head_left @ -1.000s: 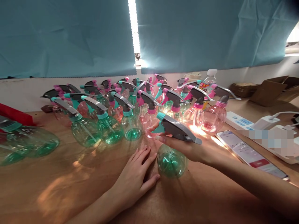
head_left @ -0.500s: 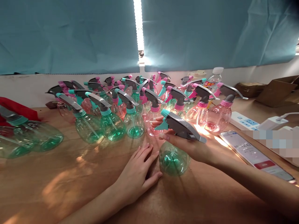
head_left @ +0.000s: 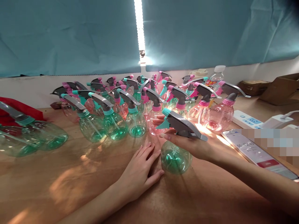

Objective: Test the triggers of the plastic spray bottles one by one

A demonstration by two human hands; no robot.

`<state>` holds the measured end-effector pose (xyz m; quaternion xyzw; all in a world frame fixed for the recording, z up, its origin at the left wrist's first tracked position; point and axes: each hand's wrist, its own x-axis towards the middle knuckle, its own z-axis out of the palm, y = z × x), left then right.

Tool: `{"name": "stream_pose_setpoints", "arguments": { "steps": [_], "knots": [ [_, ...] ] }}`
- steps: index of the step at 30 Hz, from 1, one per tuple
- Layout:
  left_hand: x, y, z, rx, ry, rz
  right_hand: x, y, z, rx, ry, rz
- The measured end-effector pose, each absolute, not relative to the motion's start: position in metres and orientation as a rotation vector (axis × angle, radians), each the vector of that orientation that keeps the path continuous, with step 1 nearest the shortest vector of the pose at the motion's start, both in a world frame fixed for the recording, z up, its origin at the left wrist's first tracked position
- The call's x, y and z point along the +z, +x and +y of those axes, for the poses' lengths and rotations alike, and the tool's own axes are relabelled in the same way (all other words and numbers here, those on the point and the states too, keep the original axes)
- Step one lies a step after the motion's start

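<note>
Green spray bottle (head_left: 177, 158), standing on the wooden table (head_left: 77, 174) in front of the person, long axis near upright, with its turquoise nozzle (head_left: 166, 112) pointing left and slightly away and its grey lever (head_left: 197, 133) extending right. The right hand (head_left: 190, 143) curls around the neck, thumb on the near side, fingers beyond, while the left hand (head_left: 140, 171) lies palm down just beside the body, fingers slightly spread. Rows of other spray bottles (head_left: 115, 126) bar the far side; a phone (head_left: 251, 147) and power strip (head_left: 246, 119) lie to the right.
</note>
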<state>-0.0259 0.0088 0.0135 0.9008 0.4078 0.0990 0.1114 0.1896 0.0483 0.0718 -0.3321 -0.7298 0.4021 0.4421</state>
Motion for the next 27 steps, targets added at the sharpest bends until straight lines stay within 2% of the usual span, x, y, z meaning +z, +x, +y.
{"name": "stream_pose_setpoints", "arguments": {
  "steps": [5, 21, 27],
  "knots": [
    [0.013, -0.026, 0.009, 0.299, 2.646, 1.203, 0.077, 0.189, 0.046, 1.063, -0.812, -1.830],
    [0.013, -0.027, 0.008, 0.232, 2.686, 1.220, 0.084, 0.194, 0.044, 0.958, -0.856, -1.937],
    [0.013, -0.026, 0.007, 0.215, 2.688, 1.233, 0.075, 0.200, 0.043, 0.893, -0.998, -1.869]
  ]
}}
